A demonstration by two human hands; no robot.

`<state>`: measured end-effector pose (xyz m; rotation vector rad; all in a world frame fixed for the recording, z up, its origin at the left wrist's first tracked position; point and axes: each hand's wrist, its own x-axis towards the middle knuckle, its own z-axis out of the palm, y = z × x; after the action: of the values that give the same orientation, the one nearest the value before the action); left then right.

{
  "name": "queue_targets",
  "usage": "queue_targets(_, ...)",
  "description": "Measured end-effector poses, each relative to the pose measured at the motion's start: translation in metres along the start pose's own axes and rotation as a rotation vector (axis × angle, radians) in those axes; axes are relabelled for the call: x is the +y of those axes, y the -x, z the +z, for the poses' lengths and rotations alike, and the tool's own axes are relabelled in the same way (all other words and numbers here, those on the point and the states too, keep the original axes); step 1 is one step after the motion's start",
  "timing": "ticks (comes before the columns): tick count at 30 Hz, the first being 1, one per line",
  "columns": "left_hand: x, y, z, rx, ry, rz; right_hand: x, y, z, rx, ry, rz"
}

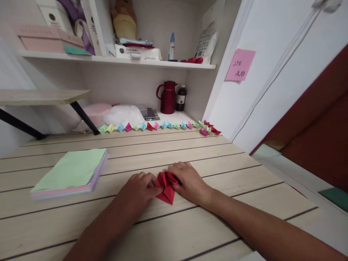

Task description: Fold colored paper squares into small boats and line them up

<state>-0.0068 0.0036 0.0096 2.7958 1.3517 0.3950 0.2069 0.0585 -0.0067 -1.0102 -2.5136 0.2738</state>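
The paper, red and partly folded, lies on the table just below the middle of the frame, one corner pointing down toward the lower edge. The left hand pinches its left side, thumb laid on top and fingers curled in. The right hand grips its right side between thumb and bent fingers; how the fingertips sit beneath the folds is hidden. Both forearms come in from the bottom of the frame, the right one from the lower right corner. At centre left lies the stack of coloured sheets, green on top. Across the middle of the frame, along the table's far edge, runs a row of small folded boats, bunched at its right end. Behind them, above centre, the red jug stands beside a dark bottle
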Motion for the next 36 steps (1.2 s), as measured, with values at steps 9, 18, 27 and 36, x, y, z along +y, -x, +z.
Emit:
queue_targets(9, -0.001, 0.003, -0.004, 0.004, 0.118, -0.016, 0.004, 0.002, 0.005, 0.009, -0.012, -0.019)
queue_targets(18, -0.003, 0.004, -0.001, 0.002, 0.197, -0.081, 0.003, 0.005, 0.000, 0.136, -0.219, 0.006)
queue_targets(27, -0.001, 0.005, 0.007, 0.072, 0.396, -0.416, 0.002, 0.003, 0.004, 0.079, -0.209, -0.127)
queue_targets(36, -0.001, 0.000, 0.010, 0.155, 0.388, -0.311, 0.004, 0.000, 0.008, 0.045, -0.062, -0.152)
